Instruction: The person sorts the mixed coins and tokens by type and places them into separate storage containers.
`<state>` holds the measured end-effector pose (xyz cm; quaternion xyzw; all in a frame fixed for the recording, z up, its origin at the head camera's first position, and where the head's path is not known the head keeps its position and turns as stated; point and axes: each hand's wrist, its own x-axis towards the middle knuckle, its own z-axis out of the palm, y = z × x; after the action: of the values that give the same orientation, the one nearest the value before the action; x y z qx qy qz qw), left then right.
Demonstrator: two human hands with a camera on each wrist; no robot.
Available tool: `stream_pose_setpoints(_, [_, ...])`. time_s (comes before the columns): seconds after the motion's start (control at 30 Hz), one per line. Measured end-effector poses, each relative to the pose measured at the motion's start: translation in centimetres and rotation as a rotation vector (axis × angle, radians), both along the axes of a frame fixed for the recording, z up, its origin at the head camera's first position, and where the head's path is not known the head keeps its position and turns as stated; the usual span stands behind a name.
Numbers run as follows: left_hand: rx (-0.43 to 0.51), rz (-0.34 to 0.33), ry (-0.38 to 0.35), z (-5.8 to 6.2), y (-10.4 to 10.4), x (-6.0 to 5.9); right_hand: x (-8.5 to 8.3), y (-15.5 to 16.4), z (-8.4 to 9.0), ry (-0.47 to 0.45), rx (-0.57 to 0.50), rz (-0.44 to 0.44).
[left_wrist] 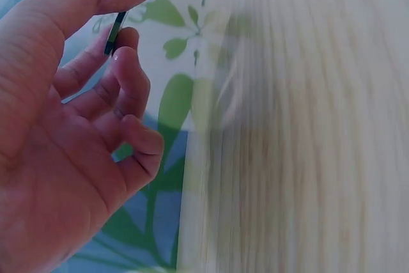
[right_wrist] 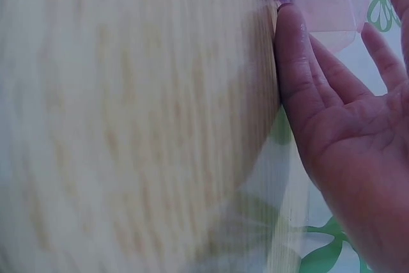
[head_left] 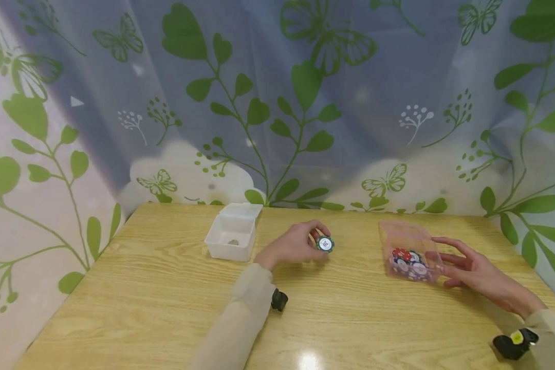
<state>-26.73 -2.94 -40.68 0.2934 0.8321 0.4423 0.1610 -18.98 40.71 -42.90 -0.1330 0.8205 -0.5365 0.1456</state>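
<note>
Near the middle of the frame, above the wooden bench [head_left: 166,288], the left hand [head_left: 292,245] pinches a green-edged poker chip [head_left: 325,244] between thumb and fingertips, its white face turned toward the head camera; the grip is closed on the chip and nothing else. From the left wrist view the chip [left_wrist: 115,32] shows edge-on, a thin dark sliver caught between the thumb and the first finger, with the other fingers loosely curled below it. To the right of centre the right hand [head_left: 474,270] lies with straight, relaxed fingers against the side of a clear pink box [head_left: 404,239] that holds a small heap of red, white and purple chips [head_left: 409,261]; that grip is open, touching the box rather than clasping it. The right wrist view shows the same flat palm [right_wrist: 348,139] beside the pink wall of the box at the upper right of that frame. Left of centre, near the far edge of the bench, stands a white box [head_left: 231,236] with its lid hinged back and one small dark thing inside, too small to tell. A curtain [head_left: 277,103] printed with green leaves and butterflies fills the upper part of the frame.
</note>
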Motion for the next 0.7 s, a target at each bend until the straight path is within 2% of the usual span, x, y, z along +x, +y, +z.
stream_pose_setpoints(0.4, [0.005,-0.060,0.038,0.9,3.7,1.3,0.0,0.1,-0.3,-0.005,-0.024,0.019])
stream_pose_setpoints(0.7, [0.013,-0.083,0.052,1.3,5.7,1.6,0.1,0.1,-0.1,0.017,-0.031,0.030])
